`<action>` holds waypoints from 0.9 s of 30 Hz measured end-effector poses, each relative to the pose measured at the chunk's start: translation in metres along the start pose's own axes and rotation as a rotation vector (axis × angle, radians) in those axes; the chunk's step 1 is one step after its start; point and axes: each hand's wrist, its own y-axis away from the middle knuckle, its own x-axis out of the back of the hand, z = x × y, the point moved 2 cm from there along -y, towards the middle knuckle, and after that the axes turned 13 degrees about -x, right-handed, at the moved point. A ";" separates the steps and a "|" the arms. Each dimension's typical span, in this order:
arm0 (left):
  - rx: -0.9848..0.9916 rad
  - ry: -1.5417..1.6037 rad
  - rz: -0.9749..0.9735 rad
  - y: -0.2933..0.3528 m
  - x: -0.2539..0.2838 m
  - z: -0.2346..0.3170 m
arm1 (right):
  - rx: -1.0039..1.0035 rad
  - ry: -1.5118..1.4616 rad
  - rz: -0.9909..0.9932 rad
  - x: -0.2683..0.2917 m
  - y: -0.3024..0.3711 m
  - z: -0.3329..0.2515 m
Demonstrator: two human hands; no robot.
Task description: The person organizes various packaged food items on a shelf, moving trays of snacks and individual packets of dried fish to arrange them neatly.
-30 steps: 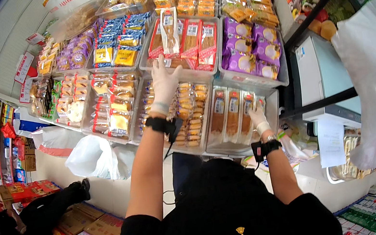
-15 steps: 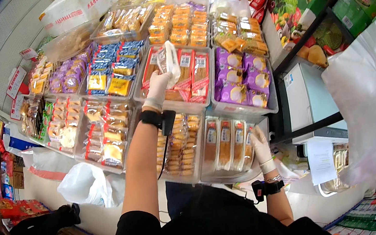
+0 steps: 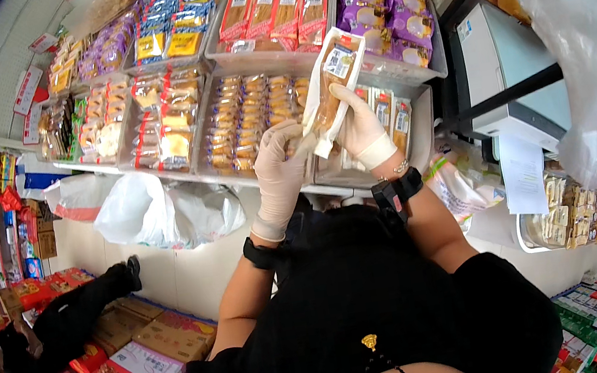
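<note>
One long, white-edged plastic packet of brown cake has been brought to the near right of the clear plastic red-packet bin, clasped by the right hand, its lower end met by the left hand, pinch uncertain.

Display stand: pale front edge, clear plastic bins packed close in rows.
Front edge, middle: bin of small wrapped pastries; next leftward, red-striped bread packets, binned.
Front right corner: bin of long packaged cakes, partly hidden.
Second row, left to right: bins of blue-and-yellow packets, red-edged long packs, purple packets.
Floor: pale tiles; cardboard cartons out from stand's front left.
</note>
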 end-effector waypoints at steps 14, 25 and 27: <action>0.640 0.318 0.088 0.046 -0.004 0.002 | 0.163 0.476 0.660 0.132 0.072 -0.045; 0.459 0.187 -0.115 0.066 -0.032 -0.026 | 0.051 1.144 1.198 0.282 0.051 -0.092; 0.473 0.157 -0.129 0.070 -0.028 -0.031 | 0.006 1.082 1.247 0.279 0.046 -0.094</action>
